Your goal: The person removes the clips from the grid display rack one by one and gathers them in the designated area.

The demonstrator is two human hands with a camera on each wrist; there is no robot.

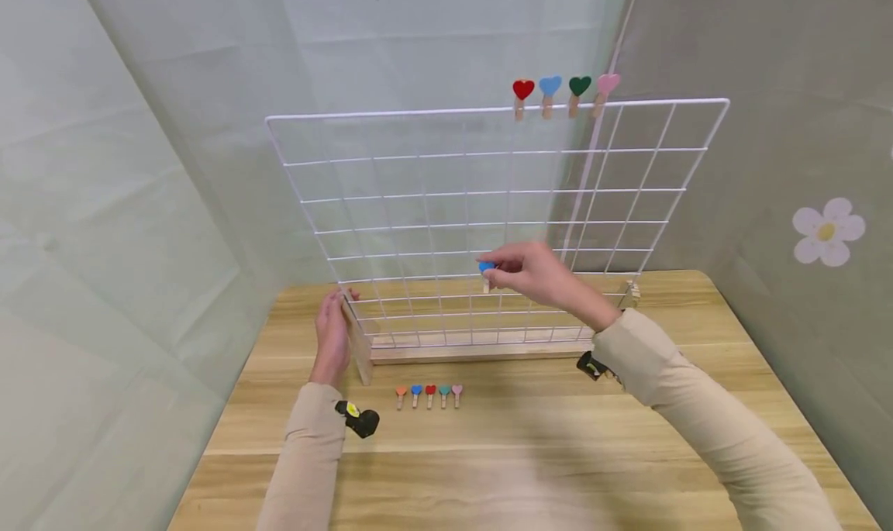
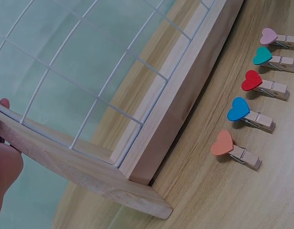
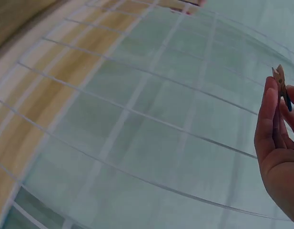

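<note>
A white wire grid panel stands upright in a wooden base on the table. My left hand rests against the base's left wooden foot, fingers straight. In front of the grid, my right hand pinches a small wooden clothespin with a blue heart, its wooden tip showing in the right wrist view. Several heart clothespins lie in a row on the table: orange, blue, red, teal, pink. Several more heart pins are clipped on the grid's top wire.
The wooden table is enclosed by pale fabric walls; the right wall carries a white flower sticker. The row of loose pins lies just in front of the base, between my forearms.
</note>
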